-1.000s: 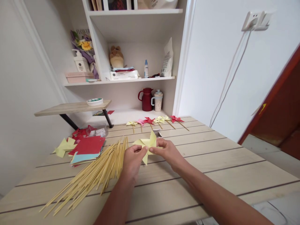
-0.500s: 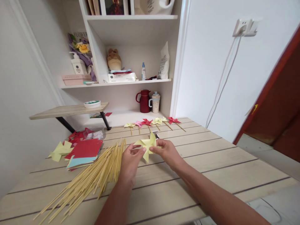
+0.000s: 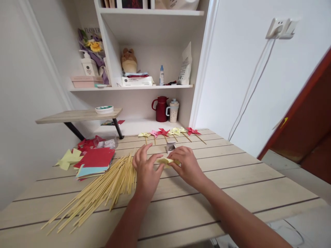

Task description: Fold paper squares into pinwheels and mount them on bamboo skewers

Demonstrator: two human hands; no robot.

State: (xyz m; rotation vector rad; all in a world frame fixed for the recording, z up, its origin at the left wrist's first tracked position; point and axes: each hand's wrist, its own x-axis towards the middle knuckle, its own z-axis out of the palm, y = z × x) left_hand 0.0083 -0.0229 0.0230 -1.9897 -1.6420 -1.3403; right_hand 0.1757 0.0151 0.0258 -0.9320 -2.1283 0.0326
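A pale yellow paper pinwheel (image 3: 164, 160) is held between both hands above the table, tilted so that mostly its edge shows. My left hand (image 3: 148, 168) pinches its left side between thumb and index finger, the other fingers raised. From the right, my right hand (image 3: 186, 164) grips it with thumb and bent fingers, which cover part of the paper. Just beyond my hands stands a small open box (image 3: 171, 146) with small dark pieces inside. Left of my left hand lies a fanned bundle of thin wooden sticks (image 3: 108, 184).
Behind my hands lies a row of stick pinwheels, including a red pinwheel (image 3: 192, 131). Red and blue paper sheets (image 3: 97, 158) and yellow cut paper (image 3: 68, 157) lie at the left, near a low wooden stand (image 3: 77, 116). A red jug (image 3: 161, 109) and a cup (image 3: 174, 112) stand behind.
The pinwheel has turned from facing me to nearly edge-on. My left hand's fingers have lifted and spread, and my right hand's fingers have curled over the paper. The small box now shows more.
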